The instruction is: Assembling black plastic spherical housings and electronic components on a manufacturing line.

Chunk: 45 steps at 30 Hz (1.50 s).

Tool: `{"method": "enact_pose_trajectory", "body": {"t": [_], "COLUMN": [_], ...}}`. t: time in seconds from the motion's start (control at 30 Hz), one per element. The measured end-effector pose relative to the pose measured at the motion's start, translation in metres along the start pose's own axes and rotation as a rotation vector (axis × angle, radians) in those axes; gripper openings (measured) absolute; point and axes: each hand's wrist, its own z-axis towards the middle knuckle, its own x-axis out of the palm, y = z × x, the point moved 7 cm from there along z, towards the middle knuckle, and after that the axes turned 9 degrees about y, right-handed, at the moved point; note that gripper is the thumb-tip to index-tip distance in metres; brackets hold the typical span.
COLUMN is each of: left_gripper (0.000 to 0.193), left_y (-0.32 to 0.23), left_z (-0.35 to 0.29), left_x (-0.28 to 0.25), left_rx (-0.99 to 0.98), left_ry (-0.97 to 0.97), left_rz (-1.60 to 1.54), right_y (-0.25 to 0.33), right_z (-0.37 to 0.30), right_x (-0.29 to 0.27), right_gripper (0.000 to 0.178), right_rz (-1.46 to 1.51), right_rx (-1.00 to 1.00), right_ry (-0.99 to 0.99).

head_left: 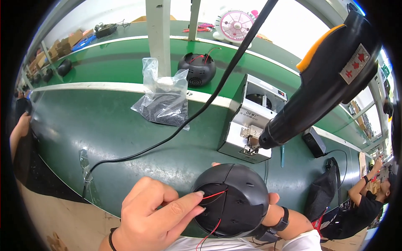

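A round black plastic housing [247, 196] is tilted in front of me, with a seam down its upper side and red and black wires coming out. My right hand [274, 201] grips it from behind and the right; most of its fingers are hidden. Between the thumb and forefinger of my left hand [157, 211] is pinched a thin red wire [214, 195], with a dark wire beside it. Another red wire [215, 228] hangs over the housing's lower edge toward my lap.
An electric screwdriver [310, 92] hangs at the right, its tip by a screw feeder [238, 125]. Its black cable [197, 115] crosses the green bench. A clear bag of dark screws [161, 111] lies beyond; another black housing [197, 71] stands behind it. Other people work at both sides.
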Motion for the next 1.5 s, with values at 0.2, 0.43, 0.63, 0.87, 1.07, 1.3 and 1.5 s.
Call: {"method": "enact_pose_trajectory", "body": {"t": [0.2, 0.43, 0.63, 0.87, 1.07, 1.3, 1.5], "left_gripper": [0.031, 0.026, 0.037, 0.029, 0.022, 0.032, 0.031], "left_y": [0.000, -0.007, -0.006, 0.002, 0.007, 0.007, 0.006], "left_z": [-0.004, 0.001, 0.003, 0.002, -0.002, -0.003, -0.004], "left_x": [0.003, 0.015, 0.021, 0.037, 0.050, 0.042, 0.046], "left_rx": [0.060, 0.105, -0.055, -0.133, -0.215, -0.162, -0.032], "left_ry": [0.031, 0.168, 0.169, 0.152, 0.198, 0.134, 0.156], "left_rz": [0.104, -0.016, 0.003, -0.066, -0.167, -0.158, -0.188], "right_y": [0.006, -0.009, -0.011, -0.010, -0.019, -0.008, -0.025], "right_z": [0.003, 0.004, 0.007, 0.001, 0.001, 0.007, -0.005], "right_x": [0.005, -0.005, -0.011, -0.011, -0.025, -0.008, -0.025], "right_gripper": [0.158, 0.154, 0.152, 0.149, 0.148, 0.152, 0.146], "right_rz": [-0.035, 0.061, 0.035, 0.028, -0.059, -0.075, 0.011], "right_rx": [0.061, -0.026, -0.052, -0.061, -0.141, -0.041, 0.017], "right_ry": [-0.080, -0.045, -0.050, -0.060, -0.053, -0.164, -0.101]}}
